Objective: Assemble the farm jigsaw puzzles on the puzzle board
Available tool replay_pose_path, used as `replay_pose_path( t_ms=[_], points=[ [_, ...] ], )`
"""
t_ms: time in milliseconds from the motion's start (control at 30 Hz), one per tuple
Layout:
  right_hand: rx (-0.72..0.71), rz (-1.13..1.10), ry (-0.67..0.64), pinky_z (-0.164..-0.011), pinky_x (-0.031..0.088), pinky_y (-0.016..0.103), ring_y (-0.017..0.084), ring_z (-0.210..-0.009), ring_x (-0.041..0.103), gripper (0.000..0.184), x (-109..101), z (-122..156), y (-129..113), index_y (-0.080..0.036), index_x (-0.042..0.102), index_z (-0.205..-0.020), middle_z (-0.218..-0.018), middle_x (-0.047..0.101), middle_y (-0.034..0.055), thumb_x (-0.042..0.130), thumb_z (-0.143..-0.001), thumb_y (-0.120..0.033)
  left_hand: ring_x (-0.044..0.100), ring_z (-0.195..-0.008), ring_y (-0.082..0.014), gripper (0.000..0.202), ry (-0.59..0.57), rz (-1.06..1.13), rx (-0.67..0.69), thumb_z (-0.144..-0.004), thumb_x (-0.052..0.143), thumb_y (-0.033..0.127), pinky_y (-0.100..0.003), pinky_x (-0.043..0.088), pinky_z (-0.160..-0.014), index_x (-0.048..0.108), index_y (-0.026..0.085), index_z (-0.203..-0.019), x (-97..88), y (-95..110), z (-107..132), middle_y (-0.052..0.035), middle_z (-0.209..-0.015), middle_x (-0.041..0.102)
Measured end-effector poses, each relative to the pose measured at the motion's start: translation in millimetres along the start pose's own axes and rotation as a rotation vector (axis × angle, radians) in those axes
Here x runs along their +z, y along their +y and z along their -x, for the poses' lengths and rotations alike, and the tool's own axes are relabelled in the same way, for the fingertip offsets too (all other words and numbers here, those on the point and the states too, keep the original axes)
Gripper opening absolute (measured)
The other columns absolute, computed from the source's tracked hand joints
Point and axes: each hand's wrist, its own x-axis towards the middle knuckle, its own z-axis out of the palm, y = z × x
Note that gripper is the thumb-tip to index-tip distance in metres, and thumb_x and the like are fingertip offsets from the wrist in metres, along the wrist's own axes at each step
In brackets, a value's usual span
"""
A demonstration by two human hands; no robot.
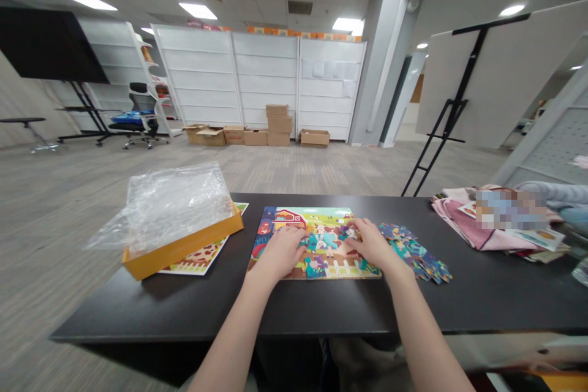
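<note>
A colourful farm-scene jigsaw puzzle [337, 215] lies flat on the black table in front of me, with a red barn at its upper left and loose-looking pieces over its middle. My left hand [283, 250] rests on its left half, fingers stretched out and lying on the picture. Over the right half, my right hand [371, 245] has its thumb and fingers around a small dark puzzle piece [351, 232], partly hidden by the fingers. To the right of the board, a spread pile of puzzle pieces [411, 251] lies close to my right wrist.
A yellow box [184, 245] with clear plastic wrap [179, 199] stands at the left, on top of a printed sheet [201, 260]. Folded pink cloths [459, 220] lie at the right of the black table [184, 312]. Cardboard boxes [278, 125] line the far shelving.
</note>
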Motion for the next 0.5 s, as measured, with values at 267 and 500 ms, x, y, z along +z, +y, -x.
replay_pose_path(
  t_ms=[267,500],
  points=[
    [0.080,-0.478,0.052,-0.070,0.056,0.033,0.019,-0.080,0.067,0.015,-13.8,4.0,-17.8,-0.020,0.064,-0.091,-0.093,0.068,0.0056,0.063,-0.080,-0.031,0.061,-0.111,-0.0256,0.020,0.026,-0.023,-0.015,-0.092,0.057,0.019,-0.038,0.048,-0.100,0.067,0.019,-0.109,0.6,8.8,-5.4,-0.0091,-0.113,0.070],
    [0.218,-0.741,-0.120,-0.055,0.057,0.030,0.018,-0.064,0.068,0.029,-17.7,12.0,-37.2,-0.020,0.064,-0.088,-0.078,0.069,0.0030,0.071,-0.073,-0.043,0.064,-0.105,-0.0227,0.016,0.018,-0.023,-0.047,-0.091,0.056,0.019,-0.035,0.049,-0.095,0.068,0.023,-0.101,-0.3,16.2,-8.4,-0.0058,-0.106,0.071]
  ],
)
